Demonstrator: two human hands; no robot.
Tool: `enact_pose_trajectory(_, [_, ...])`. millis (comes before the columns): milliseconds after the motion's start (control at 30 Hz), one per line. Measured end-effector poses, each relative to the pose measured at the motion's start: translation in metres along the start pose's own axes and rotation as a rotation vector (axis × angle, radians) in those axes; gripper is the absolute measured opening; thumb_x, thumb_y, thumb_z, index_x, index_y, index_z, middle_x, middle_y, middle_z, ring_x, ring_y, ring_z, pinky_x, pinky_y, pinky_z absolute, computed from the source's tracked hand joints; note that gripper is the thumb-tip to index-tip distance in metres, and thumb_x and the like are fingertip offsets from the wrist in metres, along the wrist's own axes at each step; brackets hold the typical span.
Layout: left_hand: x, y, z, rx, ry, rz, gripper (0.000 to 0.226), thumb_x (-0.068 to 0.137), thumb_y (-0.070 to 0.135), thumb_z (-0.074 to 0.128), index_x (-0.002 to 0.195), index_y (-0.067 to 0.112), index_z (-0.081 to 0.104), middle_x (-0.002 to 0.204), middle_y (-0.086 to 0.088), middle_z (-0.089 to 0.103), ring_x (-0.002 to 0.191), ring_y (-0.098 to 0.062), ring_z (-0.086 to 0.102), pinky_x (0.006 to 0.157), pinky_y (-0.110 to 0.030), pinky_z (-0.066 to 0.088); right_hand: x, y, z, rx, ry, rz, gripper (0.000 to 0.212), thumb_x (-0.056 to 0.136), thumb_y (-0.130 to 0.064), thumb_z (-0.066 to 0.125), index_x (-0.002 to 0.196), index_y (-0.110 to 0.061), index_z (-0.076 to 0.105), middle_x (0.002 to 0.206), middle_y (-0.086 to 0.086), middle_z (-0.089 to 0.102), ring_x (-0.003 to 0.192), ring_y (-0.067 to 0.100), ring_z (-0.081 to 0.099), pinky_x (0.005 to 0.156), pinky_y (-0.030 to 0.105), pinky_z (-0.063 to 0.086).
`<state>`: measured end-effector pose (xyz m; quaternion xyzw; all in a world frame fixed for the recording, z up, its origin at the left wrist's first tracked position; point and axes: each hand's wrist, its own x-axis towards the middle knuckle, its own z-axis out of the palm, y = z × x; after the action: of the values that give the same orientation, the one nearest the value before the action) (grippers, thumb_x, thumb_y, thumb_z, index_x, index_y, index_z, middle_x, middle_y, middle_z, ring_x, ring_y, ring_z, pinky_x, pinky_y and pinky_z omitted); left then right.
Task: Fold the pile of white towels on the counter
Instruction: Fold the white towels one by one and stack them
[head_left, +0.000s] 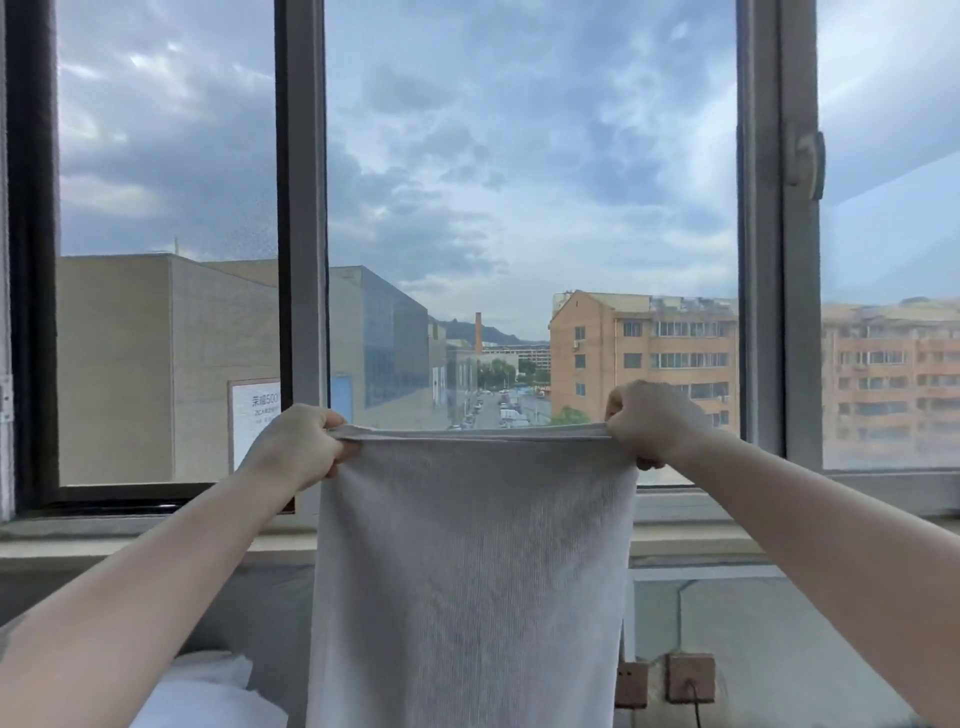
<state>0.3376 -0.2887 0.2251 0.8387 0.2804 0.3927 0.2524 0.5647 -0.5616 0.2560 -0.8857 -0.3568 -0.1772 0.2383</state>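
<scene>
Both forearms reach up from the bottom corners, and between them I hold one white towel (470, 561) stretched out in front of the window (530, 208). My left hand (296, 447) pinches the top left corner with fingers curled tight around the hem, and my right hand (652, 423) grips the top right corner the same way, so the upper edge runs taut and level between them. I hold it high and wide like this so the cloth hangs straight under its own weight, which should let me line up the edges before the first fold. Its lower end drops out of view, so I cannot tell whether it touches the counter. Low on the left a soft white heap (208, 691) shows, probably the rest of the towels waiting, though it is too blurred to be sure. Two wall sockets (670, 678) sit just right of the hanging cloth.
</scene>
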Motion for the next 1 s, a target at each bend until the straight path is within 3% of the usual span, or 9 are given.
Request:
enact_pose_trajectory(133, [0.016, 0.015, -0.017, 0.107, 0.016, 0.000, 0.012, 0.087, 0.017, 0.068, 0.084, 0.005, 0.072, 0.057, -0.005, 0.055, 0.056, -0.021, 0.048, 0.057, -0.028, 0.037, 0.006, 0.012, -0.024, 0.486, -0.248, -0.206, 0.017, 0.096, 0.003, 0.042, 0.090, -0.011, 0.050, 0.097, 0.019, 0.063, 0.051, 0.026, 0.045, 0.040, 0.028, 0.037])
enact_pose_trajectory(233, [0.027, 0.027, -0.025, -0.023, -0.051, -0.042, 0.012, 0.090, 0.006, 0.066, 0.084, -0.004, 0.068, 0.057, -0.007, 0.046, 0.055, -0.022, 0.042, 0.056, -0.027, 0.036, 0.006, 0.025, -0.030, 0.754, -0.263, -0.311, 0.031, 0.092, 0.012, 0.041, 0.081, -0.013, 0.055, 0.108, 0.019, 0.062, 0.059, 0.028, 0.033, 0.041, 0.026, 0.029])
enact_pose_trajectory(367, [0.030, 0.042, -0.021, -0.082, -0.015, 0.020, 0.005, 0.090, 0.005, 0.066, 0.089, 0.006, 0.070, 0.066, -0.009, 0.053, 0.057, -0.020, 0.046, 0.059, -0.027, 0.044, 0.011, 0.037, -0.026, 0.661, -0.204, -0.329, 0.038, 0.093, 0.011, 0.043, 0.075, -0.012, 0.067, 0.062, 0.015, 0.049, 0.042, 0.015, 0.038, 0.039, 0.024, 0.029])
enact_pose_trajectory(467, [0.029, 0.044, -0.017, -0.113, 0.043, 0.073, 0.008, 0.089, 0.007, 0.068, 0.089, 0.012, 0.073, 0.072, -0.011, 0.060, 0.063, -0.023, 0.052, 0.069, -0.032, 0.048, 0.010, 0.044, -0.025, 0.527, -0.187, -0.370, 0.037, 0.087, 0.012, 0.043, 0.064, -0.007, 0.065, 0.047, 0.014, 0.046, 0.039, 0.021, 0.043, 0.039, 0.024, 0.034])
enact_pose_trajectory(567, [0.029, 0.042, -0.014, -0.168, 0.056, 0.066, 0.015, 0.089, 0.000, 0.064, 0.091, 0.013, 0.073, 0.071, -0.010, 0.062, 0.062, -0.021, 0.055, 0.062, -0.025, 0.050, 0.003, 0.050, -0.024, 0.364, -0.171, -0.482, 0.031, 0.086, 0.003, 0.049, 0.059, -0.006, 0.062, 0.047, 0.012, 0.056, 0.043, 0.025, 0.053, 0.046, 0.029, 0.044])
enact_pose_trajectory(667, [0.030, 0.040, -0.016, -0.206, 0.078, 0.056, 0.021, 0.088, -0.005, 0.061, 0.089, 0.013, 0.073, 0.067, -0.007, 0.062, 0.059, -0.017, 0.056, 0.049, -0.016, 0.047, -0.005, 0.055, -0.025, 0.056, -0.142, -0.623, 0.025, 0.087, -0.030, 0.065, 0.066, -0.016, 0.064, 0.061, 0.001, 0.064, 0.058, 0.011, 0.062, 0.058, 0.027, 0.051])
enact_pose_trajectory(767, [0.029, 0.040, -0.017, -0.160, 0.080, 0.078, 0.022, 0.089, -0.004, 0.060, 0.089, 0.013, 0.074, 0.066, -0.005, 0.062, 0.061, -0.018, 0.057, 0.057, -0.023, 0.048, -0.009, 0.055, -0.025, -0.116, -0.136, -0.656, 0.022, 0.077, -0.041, 0.077, 0.072, -0.027, 0.061, 0.072, -0.009, 0.062, 0.069, 0.006, 0.061, 0.064, 0.022, 0.051])
enact_pose_trajectory(933, [0.025, 0.036, -0.028, 0.070, 0.150, 0.142, 0.018, 0.091, 0.007, 0.062, 0.092, 0.018, 0.076, 0.078, -0.003, 0.069, 0.082, -0.025, 0.065, 0.081, -0.040, 0.054, 0.000, 0.051, -0.028, 0.223, -0.164, -0.593, 0.016, 0.084, -0.026, 0.075, 0.077, -0.024, 0.061, 0.080, 0.002, 0.064, 0.074, 0.011, 0.061, 0.075, 0.034, 0.054])
enact_pose_trajectory(1000, [0.025, 0.037, -0.035, 0.183, 0.132, 0.177, 0.017, 0.092, 0.010, 0.061, 0.088, 0.019, 0.075, 0.073, -0.001, 0.068, 0.079, -0.024, 0.064, 0.076, -0.037, 0.050, 0.007, 0.048, -0.032, 0.425, -0.177, -0.550, 0.014, 0.085, -0.018, 0.073, 0.083, -0.015, 0.060, 0.082, 0.009, 0.063, 0.077, 0.014, 0.060, 0.079, 0.039, 0.054])
